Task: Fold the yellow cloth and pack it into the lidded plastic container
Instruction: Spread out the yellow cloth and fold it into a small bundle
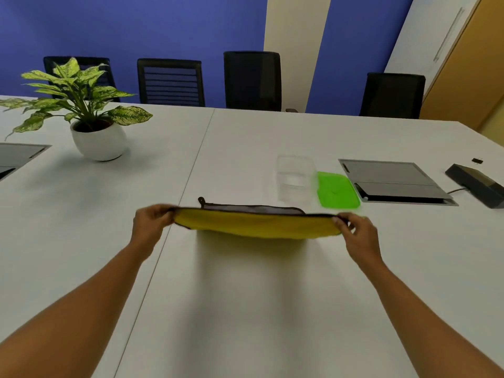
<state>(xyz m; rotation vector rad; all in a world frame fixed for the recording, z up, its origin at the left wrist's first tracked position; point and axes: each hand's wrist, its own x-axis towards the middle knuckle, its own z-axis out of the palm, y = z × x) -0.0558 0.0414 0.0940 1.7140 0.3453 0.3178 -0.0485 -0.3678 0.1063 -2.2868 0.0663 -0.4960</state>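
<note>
Wide white conference table (245, 148) filling most of the view, a seam running down it left of centre. Blue wall behind, with four black office chairs (252, 80) lined along the far edge. Two bare forearms reaching in from the bottom corners.

Yellow cloth (256, 223) with grey underside and dark trim, stretched flat between both hands and lifted above the table near the middle, casting a soft shadow below. Left hand (150, 222) pinched shut on the cloth's left corner; right hand (357, 230) pinched shut on the right corner.

Potted plant (81, 105) with speckled green leaves in a round white pot, far left. Grey cable hatch (392, 181) set into the table at right, with a dark box (477, 184) beside it near the right edge.

Clear plastic container (296, 175), open and upright, just beyond the cloth and to the right. Green lid (336, 190) lying flat on the table, touching or just beside the container's right side.
</note>
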